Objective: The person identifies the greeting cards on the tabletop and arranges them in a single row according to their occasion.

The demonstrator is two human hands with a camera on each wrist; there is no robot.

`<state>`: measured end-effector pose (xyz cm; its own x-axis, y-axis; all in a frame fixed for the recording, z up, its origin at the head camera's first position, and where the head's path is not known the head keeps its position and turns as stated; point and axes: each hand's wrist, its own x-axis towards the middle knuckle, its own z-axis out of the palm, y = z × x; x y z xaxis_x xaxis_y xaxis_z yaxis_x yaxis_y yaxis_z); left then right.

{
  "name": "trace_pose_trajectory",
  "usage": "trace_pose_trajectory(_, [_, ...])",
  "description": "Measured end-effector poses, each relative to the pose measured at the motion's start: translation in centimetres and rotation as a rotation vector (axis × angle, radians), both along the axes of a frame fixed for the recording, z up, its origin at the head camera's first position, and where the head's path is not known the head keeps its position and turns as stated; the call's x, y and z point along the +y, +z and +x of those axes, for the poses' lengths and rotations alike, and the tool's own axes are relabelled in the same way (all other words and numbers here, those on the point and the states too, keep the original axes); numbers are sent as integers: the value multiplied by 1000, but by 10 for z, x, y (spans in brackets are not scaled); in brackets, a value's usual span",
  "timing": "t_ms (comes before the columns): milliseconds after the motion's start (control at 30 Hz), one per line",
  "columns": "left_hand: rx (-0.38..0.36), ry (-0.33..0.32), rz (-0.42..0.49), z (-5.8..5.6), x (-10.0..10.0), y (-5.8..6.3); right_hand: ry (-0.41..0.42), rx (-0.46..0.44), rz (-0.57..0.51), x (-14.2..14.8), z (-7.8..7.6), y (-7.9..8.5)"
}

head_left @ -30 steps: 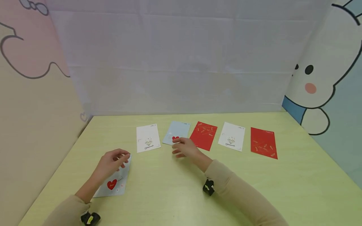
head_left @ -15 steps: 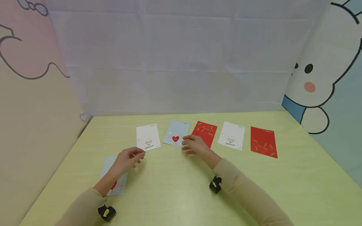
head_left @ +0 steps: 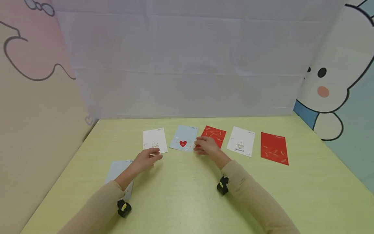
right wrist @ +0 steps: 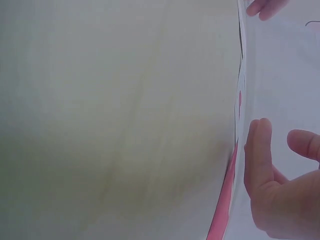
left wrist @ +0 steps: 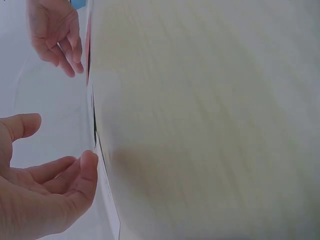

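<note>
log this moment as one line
left hand: empty, by left white card; right hand: empty, by left red card; front blue card: partly hidden

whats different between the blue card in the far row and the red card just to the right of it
The blue card is pale and plain-toned, while the red card is deep red with scattered pale marks. The blue card has a red heart near its lower edge; no heart shows on the red card. The red card is partly hidden in the head view; the blue card shows almost whole. Both lie on the table.
</note>
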<state>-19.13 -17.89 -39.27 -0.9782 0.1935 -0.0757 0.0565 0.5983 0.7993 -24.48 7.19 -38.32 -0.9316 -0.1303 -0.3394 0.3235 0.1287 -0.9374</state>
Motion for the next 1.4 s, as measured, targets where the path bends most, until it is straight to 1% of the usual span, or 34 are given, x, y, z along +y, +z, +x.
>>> trace_pose_trajectory(67, [9, 1, -30, -6, 4, 0, -9, -9, 12, 0, -3, 0])
trace_pose_trajectory(167, [22, -10, -48, -13, 10, 2, -34, -32, 34, 0, -8, 1])
trace_pose_trajectory(200, [19, -12, -44, -16, 12, 4, -46, -41, 38, 0, -12, -3])
trace_pose_trajectory(433, [-24, -5, 4, -33, 24, 10, -74, -78, 25, 1, -20, -1])
trace_pose_trajectory(633, [-78, 4, 10, -45, 31, 5, -105, -109, 7, 2, -25, -3])
trace_pose_trajectory(767, [-62, 21, -9, -51, 35, 2, -114, -121, -16, 0, -28, -4])
trace_pose_trajectory(933, [-37, 44, -25, -56, 41, 2, -121, -124, -10, -1, -30, -5])
trace_pose_trajectory(1267, [-27, 74, -71, -66, 50, -3, -156, -133, -14, -4, -32, -5])
trace_pose_trajectory(1400, [-38, 83, -72, -68, 55, -2, -173, -107, -20, -6, -31, -4])
